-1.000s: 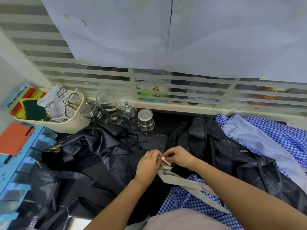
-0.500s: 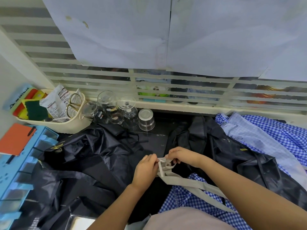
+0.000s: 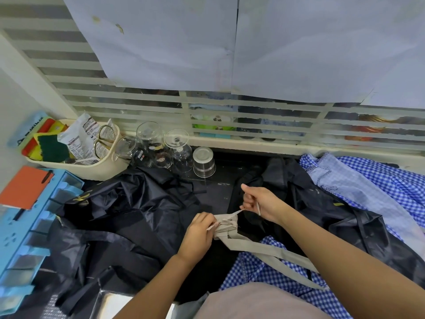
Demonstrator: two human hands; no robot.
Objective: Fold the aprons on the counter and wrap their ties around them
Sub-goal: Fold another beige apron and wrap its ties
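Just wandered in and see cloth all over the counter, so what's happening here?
A person is working on a bunch of beige ties. The left hand pinches the bunch, and the right hand holds one thin end drawn taut. Around them, black aprons and blue checked aprons lie loose and unfolded on the counter.

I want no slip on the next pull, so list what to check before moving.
1. Left hand grips the bunched beige fabric ties: ok.
2. Right hand pinches the thin beige tie end: ok.
3. Ties wound tight: cannot tell.
4. The inverted clear glasses stand apart from both hands: ok.
5. Folding of the crumpled black aprons done: not ok.
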